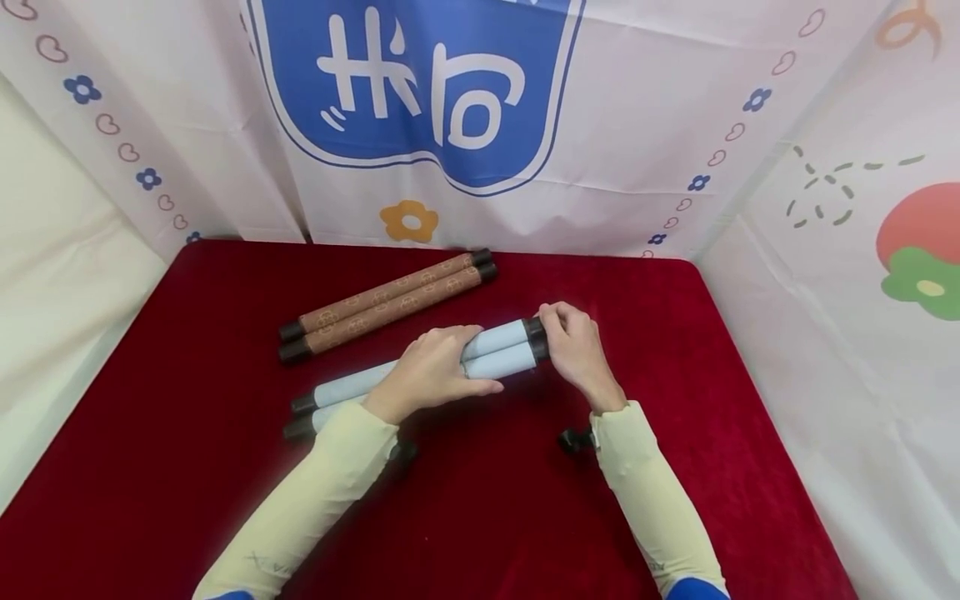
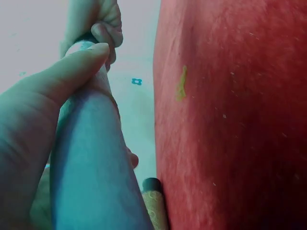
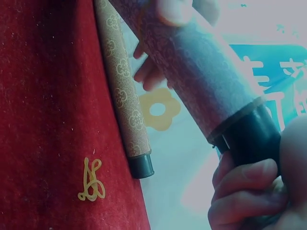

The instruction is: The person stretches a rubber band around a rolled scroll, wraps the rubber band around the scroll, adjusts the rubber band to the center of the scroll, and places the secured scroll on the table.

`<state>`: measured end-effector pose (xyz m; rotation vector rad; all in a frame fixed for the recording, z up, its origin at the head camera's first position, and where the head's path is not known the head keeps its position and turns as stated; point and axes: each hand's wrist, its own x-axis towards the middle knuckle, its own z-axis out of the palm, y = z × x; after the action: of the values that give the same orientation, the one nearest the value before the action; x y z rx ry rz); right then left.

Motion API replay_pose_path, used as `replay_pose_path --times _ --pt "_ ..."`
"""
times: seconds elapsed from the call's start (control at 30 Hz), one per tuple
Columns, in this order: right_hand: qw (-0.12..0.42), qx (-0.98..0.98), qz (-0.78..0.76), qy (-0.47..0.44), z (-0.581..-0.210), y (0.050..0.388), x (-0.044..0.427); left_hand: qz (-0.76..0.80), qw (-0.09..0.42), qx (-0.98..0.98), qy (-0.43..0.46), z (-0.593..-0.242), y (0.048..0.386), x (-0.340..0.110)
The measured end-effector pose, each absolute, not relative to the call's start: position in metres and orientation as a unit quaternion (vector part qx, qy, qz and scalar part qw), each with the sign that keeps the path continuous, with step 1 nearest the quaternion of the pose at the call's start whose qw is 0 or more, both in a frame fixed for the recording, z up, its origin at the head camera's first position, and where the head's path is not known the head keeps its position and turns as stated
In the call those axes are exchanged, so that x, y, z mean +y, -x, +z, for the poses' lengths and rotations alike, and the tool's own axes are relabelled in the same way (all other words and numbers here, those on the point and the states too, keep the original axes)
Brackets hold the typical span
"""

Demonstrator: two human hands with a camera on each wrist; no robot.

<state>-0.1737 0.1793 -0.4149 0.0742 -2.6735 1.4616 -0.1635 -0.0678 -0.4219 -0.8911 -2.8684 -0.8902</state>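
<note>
A light blue double-rolled scroll with black end caps slants over the red table in the head view. The left hand grips it around the middle, thumb along the near side. At its right end, the right hand holds the black caps, fingers curled round them. In the left wrist view the blue roll runs under the left thumb toward the other hand. The right wrist view shows the right fingers around the black end cap. Some left fingers are hidden beneath the rolls.
Behind the blue rolls lies a brown patterned double roll with black caps, on the red cloth table. White printed curtains hang behind and at the sides. A black object is beside the right wrist.
</note>
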Motion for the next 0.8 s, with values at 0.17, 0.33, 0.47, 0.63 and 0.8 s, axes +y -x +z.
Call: replay_pose_path --times 0.17,0.33,0.47,0.63,0.8 --pt "0.05 -0.878 0.475 -0.029 -0.415 0.175 0.181 -0.277 0.003 -0.921 0.273 -0.422 0.159 -0.08" --pt "0.054 -0.876 0.478 -0.026 -0.414 0.176 0.182 -0.268 0.002 -0.926 0.265 -0.421 0.155 -0.093" --pt "0.051 -0.877 0.477 -0.026 -0.414 0.176 0.182 -0.263 0.004 -0.925 0.274 -0.421 0.157 -0.091" --pt "0.049 -0.874 0.483 -0.025 -0.414 0.174 0.183 -0.284 0.011 -0.916 0.282 -0.42 0.161 -0.076" --pt "0.043 -0.874 0.484 -0.029 -0.413 0.175 0.184 -0.292 0.018 -0.918 0.269 -0.425 0.161 -0.072"
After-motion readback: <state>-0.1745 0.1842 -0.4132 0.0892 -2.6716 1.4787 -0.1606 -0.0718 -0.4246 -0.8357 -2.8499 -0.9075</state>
